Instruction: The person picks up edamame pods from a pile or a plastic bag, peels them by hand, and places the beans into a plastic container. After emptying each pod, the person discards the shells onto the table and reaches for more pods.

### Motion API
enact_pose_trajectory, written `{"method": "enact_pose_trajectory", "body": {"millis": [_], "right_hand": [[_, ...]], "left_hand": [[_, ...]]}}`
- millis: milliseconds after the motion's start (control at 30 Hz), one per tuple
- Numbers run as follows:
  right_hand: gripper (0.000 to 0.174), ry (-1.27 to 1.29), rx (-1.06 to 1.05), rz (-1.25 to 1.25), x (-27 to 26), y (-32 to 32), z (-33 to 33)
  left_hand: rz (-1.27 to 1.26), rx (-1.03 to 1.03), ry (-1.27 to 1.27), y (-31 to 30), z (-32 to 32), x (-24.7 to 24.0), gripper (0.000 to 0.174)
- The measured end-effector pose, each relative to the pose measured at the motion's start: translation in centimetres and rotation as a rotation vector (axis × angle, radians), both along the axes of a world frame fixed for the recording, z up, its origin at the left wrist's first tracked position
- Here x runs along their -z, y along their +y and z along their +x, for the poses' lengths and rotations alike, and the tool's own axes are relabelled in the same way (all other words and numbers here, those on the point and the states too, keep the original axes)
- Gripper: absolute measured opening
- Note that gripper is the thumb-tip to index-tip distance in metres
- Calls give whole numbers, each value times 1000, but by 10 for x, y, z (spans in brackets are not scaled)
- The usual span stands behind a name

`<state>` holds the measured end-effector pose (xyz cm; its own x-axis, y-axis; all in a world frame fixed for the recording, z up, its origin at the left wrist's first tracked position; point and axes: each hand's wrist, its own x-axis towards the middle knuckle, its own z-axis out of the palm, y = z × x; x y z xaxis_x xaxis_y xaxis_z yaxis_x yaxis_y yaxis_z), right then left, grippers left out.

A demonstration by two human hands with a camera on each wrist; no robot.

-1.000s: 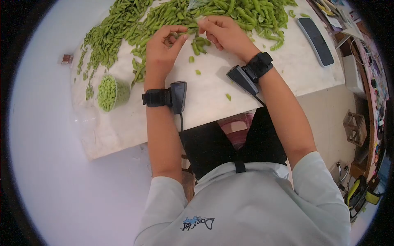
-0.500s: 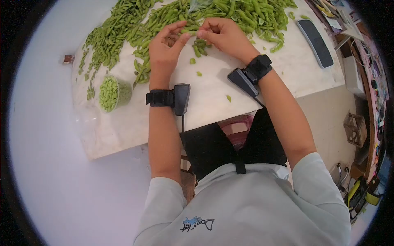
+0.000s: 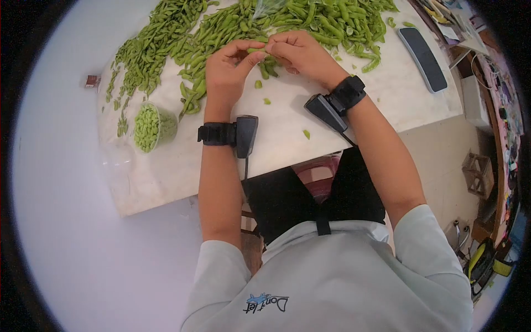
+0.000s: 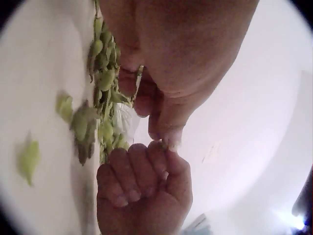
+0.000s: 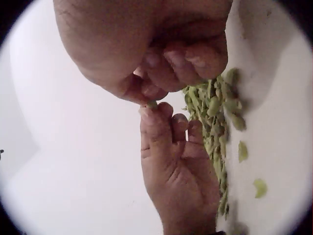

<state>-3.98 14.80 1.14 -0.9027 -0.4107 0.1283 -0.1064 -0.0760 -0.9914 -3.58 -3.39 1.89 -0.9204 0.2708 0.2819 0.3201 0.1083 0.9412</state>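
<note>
Thumb and forefinger of my left hand (image 3: 225,74) pinch one end of a green edamame pod (image 3: 256,50) in the head view. At its other end, my right hand (image 3: 303,54) pinches with thumb and forefinger, the remaining fingers curled in. Only a sliver of the pod (image 5: 152,104) shows between the fingertips in the right wrist view. Behind the hands spreads a large heap of edamame pods (image 3: 221,33). A few pods (image 3: 269,68) lie on the table just under the fingertips. Left of my left forearm is a clear plastic cup (image 3: 168,125) full of shelled green beans (image 3: 145,128).
Small green bits (image 3: 266,101) are scattered on the pale tabletop (image 3: 287,133) between my wrists. A crumpled clear plastic bag (image 3: 268,8) lies on the heap. To the right rests a dark-screened phone (image 3: 423,58). A black camera (image 3: 246,135) is strapped on each wrist.
My hands have come together, fingertips now meeting at the pod, where a gap showed a second ago. Both have shifted slightly toward my body. The left has also moved a little right.
</note>
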Motion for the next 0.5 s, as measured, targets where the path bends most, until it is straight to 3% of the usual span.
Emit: {"method": "enact_pose_trajectory", "body": {"millis": [267, 367, 500], "right_hand": [[29, -292, -57, -331, -1, -2, 3], [28, -488, -144, -536, 4, -1, -2], [27, -715, -307, -831, 2, 1, -2]], "left_hand": [[-327, -165, 385, 8, 1, -7, 17], [-341, -184, 456, 13, 3, -13, 17], [-88, -153, 434, 17, -2, -1, 16]]}}
